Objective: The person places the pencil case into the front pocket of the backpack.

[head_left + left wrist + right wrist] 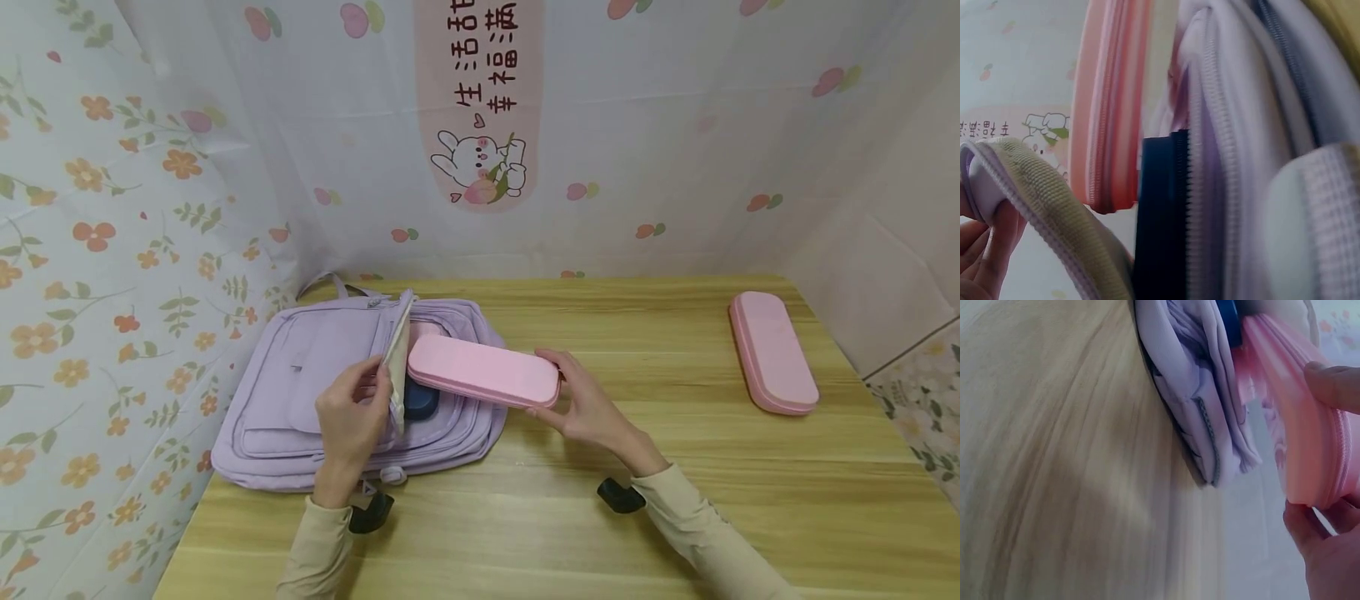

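Observation:
My right hand (pixel 588 408) grips one end of a pink zipped pencil case (pixel 483 371), thumb on one side and fingers on the other. The case's far end reaches over the mouth of a lilac backpack (pixel 315 367) lying flat on the table. My left hand (pixel 352 412) pinches the edge of the backpack's front flap (pixel 397 392), holding it raised so its cream lining shows. Inside the opening sits a dark blue case (pixel 420 404), partly hidden under the pencil case, with something pink (pixel 426 329) behind it. In the left wrist view, the zipper teeth (pixel 1225 156) edge the opening.
A second pink pencil case (pixel 772 350) lies at the right of the wooden table (pixel 645 333). Patterned cloth (pixel 660 125) hangs along the back, and a floral one (pixel 112 292) along the left. The backpack's straps (pixel 341 285) trail at its upper edge.

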Demonstrator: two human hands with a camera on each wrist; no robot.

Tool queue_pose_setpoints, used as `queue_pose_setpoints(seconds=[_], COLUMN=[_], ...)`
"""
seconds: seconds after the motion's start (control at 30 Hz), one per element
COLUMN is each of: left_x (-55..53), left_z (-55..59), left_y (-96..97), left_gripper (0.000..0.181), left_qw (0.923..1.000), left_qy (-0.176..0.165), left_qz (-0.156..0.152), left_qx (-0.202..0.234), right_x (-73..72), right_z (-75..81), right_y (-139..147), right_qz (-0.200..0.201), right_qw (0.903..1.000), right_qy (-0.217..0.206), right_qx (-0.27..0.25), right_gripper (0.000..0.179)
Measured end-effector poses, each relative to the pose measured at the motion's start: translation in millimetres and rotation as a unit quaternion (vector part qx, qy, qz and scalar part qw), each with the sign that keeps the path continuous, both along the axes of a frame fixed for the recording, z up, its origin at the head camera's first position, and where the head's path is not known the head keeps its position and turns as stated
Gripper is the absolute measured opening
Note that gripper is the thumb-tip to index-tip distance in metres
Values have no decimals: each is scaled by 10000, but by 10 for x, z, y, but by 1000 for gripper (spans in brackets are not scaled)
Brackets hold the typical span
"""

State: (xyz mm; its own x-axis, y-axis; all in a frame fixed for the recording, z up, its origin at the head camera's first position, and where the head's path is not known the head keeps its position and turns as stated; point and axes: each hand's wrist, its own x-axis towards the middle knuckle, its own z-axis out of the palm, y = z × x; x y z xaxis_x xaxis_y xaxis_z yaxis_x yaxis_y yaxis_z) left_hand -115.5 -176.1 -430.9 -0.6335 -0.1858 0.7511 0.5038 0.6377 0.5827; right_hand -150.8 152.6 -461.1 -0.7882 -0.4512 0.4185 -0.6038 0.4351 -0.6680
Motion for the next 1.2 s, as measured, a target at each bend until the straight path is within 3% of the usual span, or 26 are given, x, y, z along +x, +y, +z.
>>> queue_pose_setpoints(seconds=[0.27,0.43,0.63,0.97,1.2], left_x=[-42,-37,-20,-67,-54], left_z=[161,276,316,360,372], left_y=[-27,-27,-7,68,87], left_gripper=[14,13,14,14,14], left_qw=[9999,9997,9995,9996,9995], left_qy=[-4,-188,-270,-155,-192], left_qz=[102,20,23,-81,-141], left_qx=[70,134,180,242,224], right_x=[-41,-76,-141,-205,-185], right_z=[9,24,45,84,57], right_y=[12,-25,-51,-186,-430], right_qz=[111,313,238,-43,77], right_qw=[9999,9967,9915,9980,9973], right_qy=[-46,-386,-647,-348,-155], right_qx=[-18,-642,-1105,-524,-718], right_gripper=[80,77,70,72,75])
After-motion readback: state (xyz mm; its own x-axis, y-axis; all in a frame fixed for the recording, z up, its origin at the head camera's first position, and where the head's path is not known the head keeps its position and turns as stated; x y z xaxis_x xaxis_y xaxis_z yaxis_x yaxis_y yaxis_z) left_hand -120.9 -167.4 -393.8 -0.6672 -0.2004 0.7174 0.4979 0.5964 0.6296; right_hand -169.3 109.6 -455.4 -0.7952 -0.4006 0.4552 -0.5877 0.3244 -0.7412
